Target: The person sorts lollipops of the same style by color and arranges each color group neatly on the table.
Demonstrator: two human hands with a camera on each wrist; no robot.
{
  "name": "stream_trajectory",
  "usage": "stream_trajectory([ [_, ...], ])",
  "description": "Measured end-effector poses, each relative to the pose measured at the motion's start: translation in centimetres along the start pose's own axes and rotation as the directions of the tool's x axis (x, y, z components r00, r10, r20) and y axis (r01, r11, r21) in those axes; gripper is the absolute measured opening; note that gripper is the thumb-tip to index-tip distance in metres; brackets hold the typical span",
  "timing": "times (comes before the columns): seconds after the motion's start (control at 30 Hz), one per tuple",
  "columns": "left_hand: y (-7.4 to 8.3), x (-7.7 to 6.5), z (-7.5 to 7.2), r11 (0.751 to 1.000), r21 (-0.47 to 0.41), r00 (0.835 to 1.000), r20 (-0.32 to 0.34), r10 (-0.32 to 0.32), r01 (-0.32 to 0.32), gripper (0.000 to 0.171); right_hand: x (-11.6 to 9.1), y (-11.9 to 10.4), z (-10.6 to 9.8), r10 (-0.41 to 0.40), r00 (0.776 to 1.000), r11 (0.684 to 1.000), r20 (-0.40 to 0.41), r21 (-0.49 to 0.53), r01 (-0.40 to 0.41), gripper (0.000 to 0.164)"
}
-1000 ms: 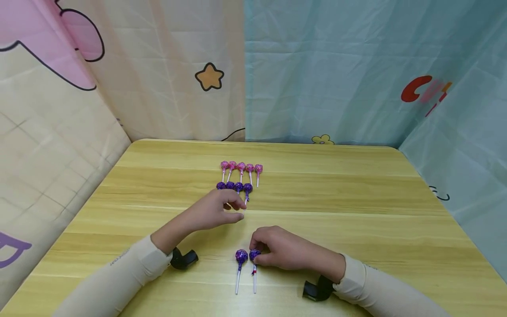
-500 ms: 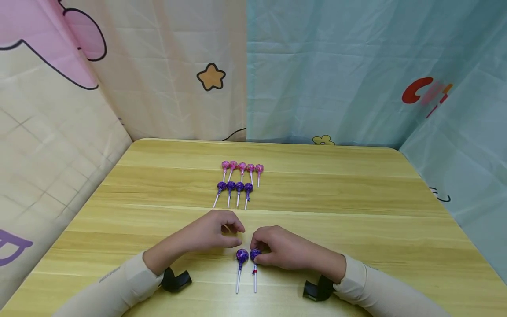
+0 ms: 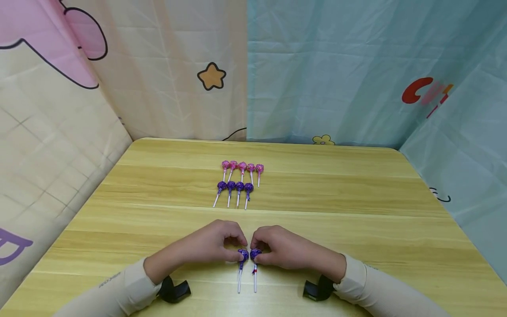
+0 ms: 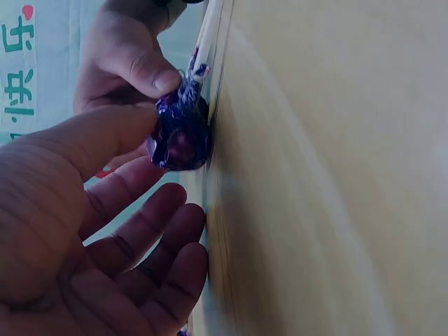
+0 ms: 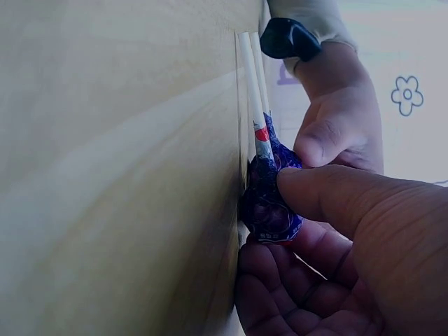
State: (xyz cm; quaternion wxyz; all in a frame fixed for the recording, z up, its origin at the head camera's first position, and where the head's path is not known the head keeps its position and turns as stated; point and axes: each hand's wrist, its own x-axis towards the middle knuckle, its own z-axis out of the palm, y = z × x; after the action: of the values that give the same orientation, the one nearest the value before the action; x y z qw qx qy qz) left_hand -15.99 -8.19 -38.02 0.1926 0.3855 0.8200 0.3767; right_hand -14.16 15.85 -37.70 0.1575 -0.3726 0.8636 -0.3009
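Observation:
Two purple-wrapped lollipops lie side by side near the front of the table, sticks toward the person. My left hand (image 3: 218,241) has its thumb on the head of the left lollipop (image 3: 240,274), with the index finger curled beyond it. On the right lollipop (image 5: 269,210), my right hand (image 3: 283,247) pinches the wrapped head between thumb and fingers. In the left wrist view the thumb presses a shiny purple wrapper (image 4: 183,140), and the other fingers curve loosely below. The two hands nearly meet at their fingertips.
Farther back on the wooden table (image 3: 336,189) lies a row of several pink lollipops (image 3: 242,166). Several purple lollipops (image 3: 239,186) form another row just in front of it. Printed curtains (image 3: 317,79) hang behind and beside the table.
My left hand has come back from the purple row toward the front and reached the left lollipop, which has shifted slightly right. The right hand has stayed in place on its lollipop.

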Motion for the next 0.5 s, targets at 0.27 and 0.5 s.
stream_trajectory([
  [0.27,0.69,-0.15,0.5,1.0,-0.015,1.0,-0.012,-0.002,0.002,0.009,0.02,-0.11,-0.02,-0.006,1.0,1.0,-0.002,-0.002,0.006,0.011],
  [0.5,0.76,-0.12,0.7,0.999,-0.042,1.0,-0.011,-0.012,0.011,0.009,0.01,-0.17,-0.07,-0.004,1.0,1.0,0.005,0.012,0.004,0.011],
])
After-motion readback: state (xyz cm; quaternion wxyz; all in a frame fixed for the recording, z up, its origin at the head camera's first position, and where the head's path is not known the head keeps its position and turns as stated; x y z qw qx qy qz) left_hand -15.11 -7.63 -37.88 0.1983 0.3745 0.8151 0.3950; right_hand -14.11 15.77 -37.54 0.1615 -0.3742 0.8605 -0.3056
